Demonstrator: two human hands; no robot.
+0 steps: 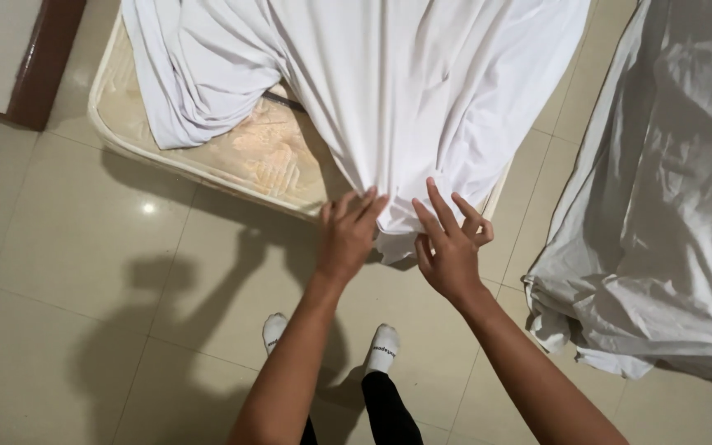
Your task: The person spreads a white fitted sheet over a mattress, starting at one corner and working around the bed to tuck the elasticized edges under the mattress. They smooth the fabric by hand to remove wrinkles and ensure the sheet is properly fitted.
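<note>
Left hand fingers pinch the white sheet bunched just above them at the mattress corner; right hand fingers spread, touching it. A one-handed pinch may slip, dropping the sheet.

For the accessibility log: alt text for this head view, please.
Both hands, left hand and right hand, gather a white sheet at the corner of a bare mattress; a second sheeted bed stands right.

Bright overhead light, floor glare, sharp.
</note>
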